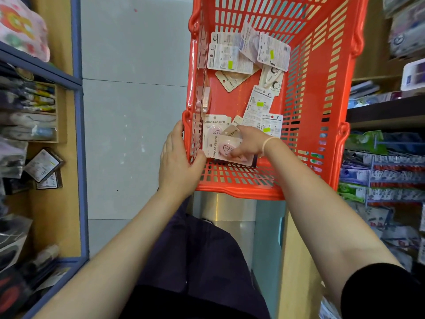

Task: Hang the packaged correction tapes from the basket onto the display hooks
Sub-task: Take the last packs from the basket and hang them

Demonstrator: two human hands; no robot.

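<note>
A red plastic basket (317, 93) stands ahead of me with several packaged correction tapes (232, 58) scattered on its floor. My left hand (178, 162) holds the basket's near left corner, thumb inside the wall. My right hand (249, 141) reaches into the basket and grips a pink correction tape package (220, 149) at the near end. More pink and beige packages lie under and beside it. Display hooks with hanging goods (391, 176) are on the right.
Blue-edged wooden shelves (78, 134) with stationery stand on the left. Shelves and racks of packaged goods (409, 42) fill the right. The basket rests on a metal-topped stand (220, 208). Pale floor tiles (133, 111) lie between the left shelves and the basket.
</note>
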